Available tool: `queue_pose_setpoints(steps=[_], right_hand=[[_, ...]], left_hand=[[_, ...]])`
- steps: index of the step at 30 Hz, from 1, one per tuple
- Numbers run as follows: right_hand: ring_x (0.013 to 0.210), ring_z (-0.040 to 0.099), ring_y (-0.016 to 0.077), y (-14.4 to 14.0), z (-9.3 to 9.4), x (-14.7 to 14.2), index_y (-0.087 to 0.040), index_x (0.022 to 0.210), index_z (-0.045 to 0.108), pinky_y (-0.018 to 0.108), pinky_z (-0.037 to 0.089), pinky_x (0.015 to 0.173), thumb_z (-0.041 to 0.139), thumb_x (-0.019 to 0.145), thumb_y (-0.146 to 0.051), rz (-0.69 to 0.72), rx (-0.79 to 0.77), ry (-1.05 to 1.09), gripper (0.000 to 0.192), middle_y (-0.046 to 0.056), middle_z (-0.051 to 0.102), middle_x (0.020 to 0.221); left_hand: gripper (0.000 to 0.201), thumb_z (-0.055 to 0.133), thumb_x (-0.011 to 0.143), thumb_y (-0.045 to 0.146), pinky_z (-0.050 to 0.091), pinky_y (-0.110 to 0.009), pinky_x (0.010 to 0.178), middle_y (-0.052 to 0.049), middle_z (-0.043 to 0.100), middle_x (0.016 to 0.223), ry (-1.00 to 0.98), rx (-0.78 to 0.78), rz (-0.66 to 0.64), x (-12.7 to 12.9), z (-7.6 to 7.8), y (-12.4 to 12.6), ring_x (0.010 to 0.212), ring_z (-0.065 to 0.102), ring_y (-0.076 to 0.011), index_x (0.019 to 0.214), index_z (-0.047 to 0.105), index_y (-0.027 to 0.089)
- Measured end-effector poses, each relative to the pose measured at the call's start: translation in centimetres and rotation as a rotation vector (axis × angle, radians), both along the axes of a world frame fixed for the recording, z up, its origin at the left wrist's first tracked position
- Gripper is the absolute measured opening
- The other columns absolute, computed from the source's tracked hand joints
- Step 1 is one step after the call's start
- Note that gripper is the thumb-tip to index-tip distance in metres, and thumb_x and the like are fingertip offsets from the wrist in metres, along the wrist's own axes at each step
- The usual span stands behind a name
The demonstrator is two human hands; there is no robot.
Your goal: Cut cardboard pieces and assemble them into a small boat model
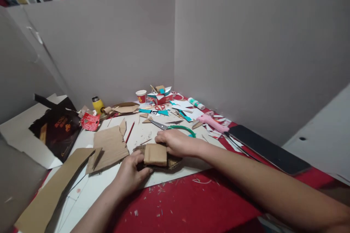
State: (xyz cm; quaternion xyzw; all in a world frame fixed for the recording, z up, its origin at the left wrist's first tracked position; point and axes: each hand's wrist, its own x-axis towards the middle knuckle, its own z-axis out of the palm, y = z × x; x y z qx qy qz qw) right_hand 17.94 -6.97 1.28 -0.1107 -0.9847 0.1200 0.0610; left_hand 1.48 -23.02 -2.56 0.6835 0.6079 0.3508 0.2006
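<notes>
A small square cardboard block (pixel 155 154) sits on a wider, rough-edged corrugated cardboard piece (pixel 175 162), low over the white board. My left hand (pixel 131 171) grips the left edge of this wider piece, thumb at the near side and fingers at the far side. From the right, my right hand (pixel 175 141) closes on the same cardboard next to the block, its fingertips partly hidden behind it. Just beyond my right hand lie green-handled scissors (pixel 182 128), blades pointing left. A flat cardboard sheet (pixel 109 145) rests to the left of my left hand.
A long cardboard strip (pixel 54 193) and a torn dark box (pixel 57 127) lie at left. Farther back are a yellow bottle (pixel 97 105), a paper cup (pixel 141 96) and a red pencil (pixel 130 132). A pink glue gun (pixel 213 122) with a cord lies at right among paper scraps.
</notes>
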Motion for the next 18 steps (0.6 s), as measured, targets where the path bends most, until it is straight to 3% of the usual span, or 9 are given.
queue_pose_setpoints(steps=[8,14,18], right_hand=[[0.072,0.057,0.0158,-0.07,-0.13,-0.07,-0.017,0.075,0.062,0.023,0.035,0.061,0.058,0.075,-0.008,0.033,-0.012,0.01,0.01,0.004,0.066,0.081],[0.076,0.06,0.019,-0.66,-0.04,-0.05,-0.018,0.081,0.064,0.025,0.034,0.06,0.052,0.074,-0.007,-0.038,0.098,-0.016,0.018,0.007,0.067,0.087],[0.077,0.062,0.0216,-0.73,-0.81,-0.03,-0.016,0.082,0.065,0.027,0.039,0.063,0.051,0.074,-0.01,0.008,0.099,-0.006,0.018,0.01,0.068,0.086]], left_hand=[[0.013,0.066,0.077,0.013,0.047,-0.028,0.078,-0.004,0.068,0.093,-0.006,0.03,0.008,0.22,-0.18,-0.06,0.089,0.062,-0.0192,0.088,0.072,0.017],[0.016,0.066,0.077,0.016,0.048,-0.031,0.078,-0.006,0.069,0.094,0.014,0.044,0.01,0.2,-0.24,-0.03,0.088,0.063,-0.0207,0.09,0.073,0.018],[0.013,0.069,0.074,0.02,0.048,-0.029,0.074,-0.005,0.069,0.09,0.072,0.025,0.062,0.49,-0.39,-0.38,0.083,0.064,-0.0201,0.086,0.073,0.018]])
